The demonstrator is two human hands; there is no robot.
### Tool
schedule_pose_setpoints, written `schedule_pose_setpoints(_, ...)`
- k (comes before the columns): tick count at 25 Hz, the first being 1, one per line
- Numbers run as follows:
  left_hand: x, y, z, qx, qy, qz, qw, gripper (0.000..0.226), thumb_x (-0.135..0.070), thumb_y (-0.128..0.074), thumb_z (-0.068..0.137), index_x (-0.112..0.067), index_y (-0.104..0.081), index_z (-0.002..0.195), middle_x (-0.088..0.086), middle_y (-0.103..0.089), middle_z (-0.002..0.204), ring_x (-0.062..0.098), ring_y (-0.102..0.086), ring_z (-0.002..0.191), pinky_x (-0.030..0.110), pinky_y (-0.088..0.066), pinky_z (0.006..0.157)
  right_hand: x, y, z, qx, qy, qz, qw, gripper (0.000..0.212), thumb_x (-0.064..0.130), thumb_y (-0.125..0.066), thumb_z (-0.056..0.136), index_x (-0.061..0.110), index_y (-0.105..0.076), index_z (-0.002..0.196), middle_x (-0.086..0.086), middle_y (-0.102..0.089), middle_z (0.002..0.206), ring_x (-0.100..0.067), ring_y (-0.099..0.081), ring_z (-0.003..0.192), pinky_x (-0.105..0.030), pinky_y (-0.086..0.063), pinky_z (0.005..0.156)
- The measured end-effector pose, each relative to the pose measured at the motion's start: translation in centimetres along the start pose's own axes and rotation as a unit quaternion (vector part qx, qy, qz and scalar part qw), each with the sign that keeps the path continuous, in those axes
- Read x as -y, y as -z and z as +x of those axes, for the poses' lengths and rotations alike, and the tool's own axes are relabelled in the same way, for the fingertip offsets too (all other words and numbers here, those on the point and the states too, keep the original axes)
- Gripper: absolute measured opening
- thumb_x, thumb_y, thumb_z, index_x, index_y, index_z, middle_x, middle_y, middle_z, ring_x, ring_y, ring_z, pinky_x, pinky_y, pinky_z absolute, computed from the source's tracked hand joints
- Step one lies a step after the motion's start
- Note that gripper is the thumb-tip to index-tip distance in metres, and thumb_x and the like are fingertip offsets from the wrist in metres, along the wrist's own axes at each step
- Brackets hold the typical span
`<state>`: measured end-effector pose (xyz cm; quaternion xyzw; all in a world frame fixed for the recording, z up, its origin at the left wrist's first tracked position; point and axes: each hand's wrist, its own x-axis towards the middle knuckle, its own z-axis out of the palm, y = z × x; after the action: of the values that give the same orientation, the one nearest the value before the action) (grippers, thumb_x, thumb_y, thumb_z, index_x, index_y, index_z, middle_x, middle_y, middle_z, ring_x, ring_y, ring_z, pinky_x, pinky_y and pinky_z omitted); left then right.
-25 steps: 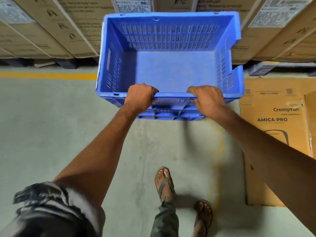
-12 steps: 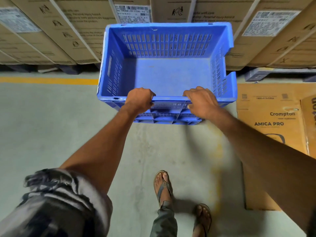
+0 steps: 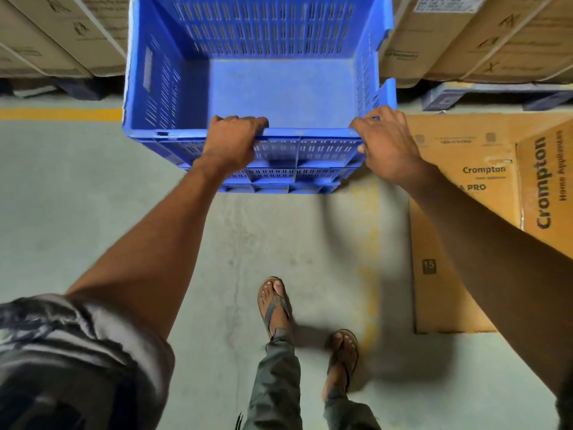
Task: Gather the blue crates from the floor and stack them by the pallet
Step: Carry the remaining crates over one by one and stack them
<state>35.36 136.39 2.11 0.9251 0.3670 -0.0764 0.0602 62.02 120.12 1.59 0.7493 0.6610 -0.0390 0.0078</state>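
An empty blue crate (image 3: 279, 85) with slotted walls fills the upper middle of the head view, held off the floor. My left hand (image 3: 231, 142) is wrapped over its near rim, left of centre. My right hand (image 3: 386, 144) grips the near right corner of the same rim. The crate's far wall runs out of the top of the frame. A blue pallet (image 3: 483, 96) lies on the floor at the upper right, under stacked cartons.
Brown cartons (image 3: 496, 35) stand stacked behind the crate on both sides. A flat Crompton cardboard box (image 3: 465, 218) lies on the grey floor at right. A yellow line (image 3: 59, 114) crosses the floor at left. My sandalled feet (image 3: 274, 304) stand below.
The crate has come nearer to the stacked cartons and looms larger. My right hand has slid from the middle of the near rim to its right corner. I have stepped forward.
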Motion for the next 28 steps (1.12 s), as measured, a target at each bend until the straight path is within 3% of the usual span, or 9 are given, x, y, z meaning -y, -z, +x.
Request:
schedule_pose_setpoints(5,0.1,0.4,-0.5,0.012,0.008,-0.013,1.000,0.043,-0.008,-0.058,0.086,-0.024,-0.055,0.126,0.003,-0.065,0.121,0.033,-0.057,0.113,0.046,-0.038,0.092,0.7,0.7,-1.1,-0.025,0.011,0.006,1.000,0.054,-0.004,-0.067,0.068,0.015,-0.057,0.117,-0.006,-0.062,0.114,-0.032,-0.048,0.116,-0.035,-0.027,0.093)
schedule_pose_setpoints(7,-0.7,0.3,-1.4,-0.056,0.005,-0.012,0.998,0.055,-0.009,-0.060,0.081,-0.026,-0.051,0.134,0.000,-0.055,0.134,0.030,-0.049,0.123,0.047,-0.034,0.098,2.5,0.8,-2.8,-0.118,-0.044,0.034,0.991,0.049,0.001,-0.058,0.072,0.018,-0.059,0.119,-0.001,-0.059,0.124,-0.028,-0.045,0.122,-0.038,-0.031,0.096)
schedule_pose_setpoints(10,-4.4,-1.8,-3.6,-0.157,-0.003,-0.011,0.987,0.065,-0.011,-0.059,0.078,-0.025,-0.046,0.140,-0.003,-0.048,0.139,0.024,-0.046,0.127,0.043,-0.030,0.107,6.0,-0.9,-5.7,-0.209,-0.151,0.085,0.962,0.037,0.008,-0.061,0.079,0.020,-0.063,0.114,0.002,-0.062,0.120,-0.027,-0.049,0.118,-0.040,-0.039,0.089)
schedule_pose_setpoints(12,-6.2,-3.4,-3.7,-0.172,0.009,-0.006,0.985,0.061,-0.014,-0.058,0.087,-0.026,-0.043,0.145,-0.004,-0.052,0.137,0.023,-0.048,0.125,0.043,-0.029,0.112,6.4,-2.7,-6.7,-0.188,-0.184,0.093,0.960,0.042,0.016,-0.064,0.081,0.021,-0.059,0.123,0.002,-0.058,0.128,-0.026,-0.047,0.122,-0.040,-0.039,0.091)
schedule_pose_setpoints(14,-6.0,-3.2,-2.2,-0.179,0.021,-0.020,0.984,0.045,-0.021,-0.056,0.096,-0.029,-0.049,0.139,-0.004,-0.062,0.124,0.025,-0.056,0.110,0.040,-0.035,0.102,5.0,-3.7,-6.7,-0.164,-0.146,0.052,0.974,0.049,0.021,-0.062,0.087,0.022,-0.053,0.135,-0.001,-0.053,0.135,-0.026,-0.044,0.125,-0.039,-0.038,0.095)
schedule_pose_setpoints(16,-5.2,-2.3,-0.9,-0.146,-0.012,-0.022,0.989,0.028,-0.029,-0.053,0.101,-0.028,-0.056,0.129,-0.002,-0.065,0.111,0.029,-0.058,0.097,0.040,-0.038,0.088,3.6,-3.9,-6.4,-0.171,-0.115,0.024,0.978,0.044,0.025,-0.063,0.090,0.021,-0.052,0.133,-0.005,-0.053,0.133,-0.027,-0.044,0.120,-0.039,-0.037,0.095)
schedule_pose_setpoints(19,-4.0,-2.0,-0.4,-0.123,-0.053,-0.016,0.991,0.024,-0.036,-0.047,0.104,-0.026,-0.055,0.124,0.002,-0.059,0.109,0.031,-0.053,0.094,0.041,-0.033,0.078,2.3,-3.2,-5.9,-0.203,-0.135,0.021,0.970,0.037,0.032,-0.062,0.091,0.020,-0.052,0.125,-0.002,-0.053,0.131,-0.027,-0.046,0.117,-0.039,-0.036,0.095)
schedule_pose_setpoints(24,-3.3,-1.6,-0.5,-0.109,-0.074,-0.021,0.991,0.026,-0.036,-0.045,0.106,-0.026,-0.054,0.128,0.003,-0.058,0.111,0.031,-0.052,0.094,0.040,-0.030,0.076,1.3,-0.9,-4.4,-0.143,-0.098,0.057,0.983,0.046,0.002,-0.045,0.091,0.025,-0.055,0.130,0.008,-0.061,0.125,-0.027,-0.044,0.122,-0.038,-0.043,0.093)
schedule_pose_setpoints(28,-3.7,-1.4,-0.4,-0.101,-0.069,-0.024,0.992,0.028,-0.035,-0.047,0.105,-0.026,-0.055,0.130,0.003,-0.060,0.113,0.032,-0.053,0.096,0.041,-0.033,0.079,2.3,0.0,-3.9,-0.139,-0.096,0.025,0.985,0.048,0.004,-0.046,0.086,0.021,-0.057,0.129,0.002,-0.065,0.122,-0.029,-0.049,0.118,-0.040,-0.038,0.093)
